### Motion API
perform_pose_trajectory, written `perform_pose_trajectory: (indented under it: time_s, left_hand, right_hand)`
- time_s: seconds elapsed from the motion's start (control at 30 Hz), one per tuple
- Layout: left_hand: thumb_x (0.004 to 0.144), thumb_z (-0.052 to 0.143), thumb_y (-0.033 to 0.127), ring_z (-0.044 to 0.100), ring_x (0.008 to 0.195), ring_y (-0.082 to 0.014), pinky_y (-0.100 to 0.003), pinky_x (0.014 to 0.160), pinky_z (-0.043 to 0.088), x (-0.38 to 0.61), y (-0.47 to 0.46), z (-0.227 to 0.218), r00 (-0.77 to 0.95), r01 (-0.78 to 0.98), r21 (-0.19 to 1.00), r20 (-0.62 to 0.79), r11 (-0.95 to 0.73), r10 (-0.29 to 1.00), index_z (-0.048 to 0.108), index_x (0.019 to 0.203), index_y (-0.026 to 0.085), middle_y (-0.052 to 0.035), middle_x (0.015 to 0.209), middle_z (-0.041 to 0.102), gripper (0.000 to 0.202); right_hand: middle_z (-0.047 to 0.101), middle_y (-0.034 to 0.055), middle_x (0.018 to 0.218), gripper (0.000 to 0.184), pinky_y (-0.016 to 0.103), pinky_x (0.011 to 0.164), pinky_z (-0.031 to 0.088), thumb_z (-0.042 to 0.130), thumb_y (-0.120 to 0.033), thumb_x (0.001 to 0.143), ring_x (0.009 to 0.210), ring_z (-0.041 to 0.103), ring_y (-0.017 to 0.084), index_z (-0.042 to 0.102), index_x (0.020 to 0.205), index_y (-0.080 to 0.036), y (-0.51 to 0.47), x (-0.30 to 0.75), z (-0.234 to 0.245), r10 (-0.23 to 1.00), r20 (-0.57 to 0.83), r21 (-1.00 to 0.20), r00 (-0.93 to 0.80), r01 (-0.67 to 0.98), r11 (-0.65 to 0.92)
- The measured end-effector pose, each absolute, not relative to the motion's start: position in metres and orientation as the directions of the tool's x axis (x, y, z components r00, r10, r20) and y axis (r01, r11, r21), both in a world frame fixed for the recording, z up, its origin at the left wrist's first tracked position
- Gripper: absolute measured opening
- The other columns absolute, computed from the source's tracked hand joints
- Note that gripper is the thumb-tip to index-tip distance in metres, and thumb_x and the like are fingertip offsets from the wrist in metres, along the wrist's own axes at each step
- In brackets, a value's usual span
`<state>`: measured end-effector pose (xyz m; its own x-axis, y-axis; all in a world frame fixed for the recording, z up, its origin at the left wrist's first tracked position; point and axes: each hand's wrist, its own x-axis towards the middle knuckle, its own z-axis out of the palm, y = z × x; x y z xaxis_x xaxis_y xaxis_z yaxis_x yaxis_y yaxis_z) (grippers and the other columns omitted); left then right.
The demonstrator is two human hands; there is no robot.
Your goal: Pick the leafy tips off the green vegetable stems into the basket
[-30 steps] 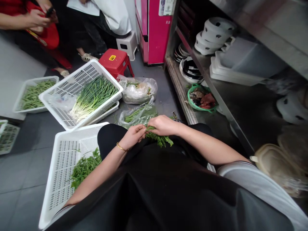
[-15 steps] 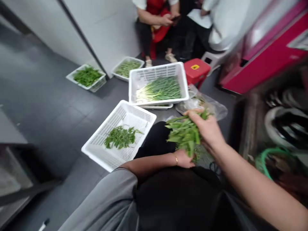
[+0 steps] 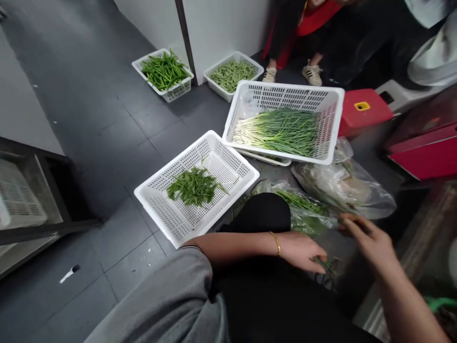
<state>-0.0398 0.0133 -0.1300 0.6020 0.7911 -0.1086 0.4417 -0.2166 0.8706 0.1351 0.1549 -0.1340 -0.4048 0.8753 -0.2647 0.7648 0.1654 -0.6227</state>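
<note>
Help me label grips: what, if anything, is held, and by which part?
The left hand seems to pinch thin green stems near one end; whether the right hand holds anything cannot be told.

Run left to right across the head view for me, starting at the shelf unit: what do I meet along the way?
Shelf unit → white basket with leafy greens in it → gold bracelet → left hand → right hand → green rim at the right edge.

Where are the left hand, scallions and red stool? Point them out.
Left hand (image 3: 300, 249): head view, back of the hand.
Scallions (image 3: 280, 131): head view, middle of the bunch.
Red stool (image 3: 374, 109): head view, seat top.
</note>
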Motion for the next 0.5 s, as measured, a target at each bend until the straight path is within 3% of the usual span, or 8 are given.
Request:
perform_pose_trajectory:
  time_s: [0.03,0.07,0.13,0.2,0.27,0.33,0.4,0.5]
  left_hand:
    - [0.084,0.053,0.036,0.064,0.077,-0.018,-0.026,0.063,0.046,-0.051,0.019,-0.124,0.603,0.416,0.88,-0.079,-0.228,0.794,0.062,0.103,0.013,-0.0073,0.087,0.071,0.031]
    - [0.083,0.054,0.032,0.064,0.076,-0.0172,-0.025,0.064,0.045,-0.062,0.025,-0.119,0.589,0.398,0.887,-0.05,-0.235,0.806,0.064,0.1,0.013,-0.0064,0.085,0.071,0.027]
    - [0.083,0.055,0.025,0.064,0.075,-0.0151,-0.023,0.065,0.045,-0.084,0.046,-0.114,0.499,0.4,0.897,-0.043,-0.186,0.865,0.066,0.095,0.014,-0.0055,0.085,0.071,0.02]
    - [0.084,0.053,0.022,0.063,0.078,-0.014,-0.023,0.07,0.046,-0.101,0.081,-0.122,0.353,0.476,0.875,-0.094,-0.093,0.931,0.067,0.095,0.016,-0.0033,0.089,0.071,0.019]
    - [0.083,0.056,0.03,0.062,0.083,-0.0157,-0.025,0.074,0.048,-0.107,0.125,-0.141,0.206,0.691,0.723,-0.212,0.011,0.955,0.067,0.095,0.02,0.0008,0.089,0.069,0.019]
    - [0.084,0.056,0.032,0.061,0.09,-0.0208,-0.033,0.078,0.049,-0.099,0.17,-0.168,0.235,0.752,0.659,-0.256,-0.009,0.938,0.064,0.102,0.017,-0.0025,0.098,0.066,0.025]
    - [0.086,0.055,0.034,0.058,0.096,-0.0239,-0.041,0.08,0.05,-0.081,0.206,-0.199,0.269,0.795,0.605,-0.294,-0.04,0.917,0.057,0.112,0.014,-0.007,0.112,0.058,0.033]
    - [0.086,0.054,0.032,0.057,0.098,-0.0234,-0.043,0.08,0.05,-0.049,0.239,-0.245,0.251,0.864,0.5,-0.344,-0.049,0.905,0.053,0.117,0.015,-0.009,0.117,0.055,0.035]
  right_hand:
    - [0.067,0.0093,0.07,0.029,0.034,0.059,0.054,0.047,-0.043,0.081,0.062,0.067,0.023,0.061,0.085,-0.018,0.16,0.153,-0.153,0.862,-0.37,-0.501,-0.347,0.856,0.129]
    - [0.068,0.01,0.071,0.028,0.034,0.06,0.054,0.046,-0.039,0.082,0.064,0.067,0.023,0.061,0.086,-0.016,0.161,0.165,-0.171,0.791,-0.484,-0.367,-0.374,0.907,0.205]
    - [0.068,0.016,0.092,0.028,0.034,0.075,0.053,0.046,-0.03,0.083,0.084,0.067,0.024,0.062,0.097,-0.011,0.155,0.176,-0.201,0.664,-0.602,-0.146,-0.444,0.879,0.455]
    - [0.061,0.0168,0.115,0.037,0.031,0.088,0.047,0.044,-0.029,0.086,0.103,0.061,0.022,0.055,0.117,-0.011,0.146,0.172,-0.229,0.653,-0.617,-0.147,-0.44,0.879,0.453]
    - [0.049,0.0146,0.132,0.048,0.028,0.095,0.042,0.044,-0.029,0.087,0.113,0.055,0.019,0.04,0.134,-0.016,0.142,0.163,-0.262,0.627,-0.644,-0.178,-0.438,0.883,0.434]
    - [0.043,0.0134,0.137,0.057,0.028,0.094,0.042,0.05,-0.029,0.084,0.116,0.053,0.019,0.034,0.138,-0.02,0.141,0.162,-0.295,0.559,-0.701,-0.218,-0.442,0.88,0.422]
    - [0.05,0.0107,0.131,0.058,0.031,0.093,0.042,0.058,-0.027,0.078,0.113,0.055,0.021,0.042,0.133,-0.025,0.138,0.174,-0.322,0.467,-0.766,-0.253,-0.442,0.875,0.414]
    - [0.065,0.0099,0.106,0.038,0.038,0.085,0.047,0.062,-0.018,0.071,0.1,0.062,0.024,0.062,0.109,-0.023,0.136,0.212,-0.338,0.352,-0.851,-0.244,-0.39,0.887,0.393]
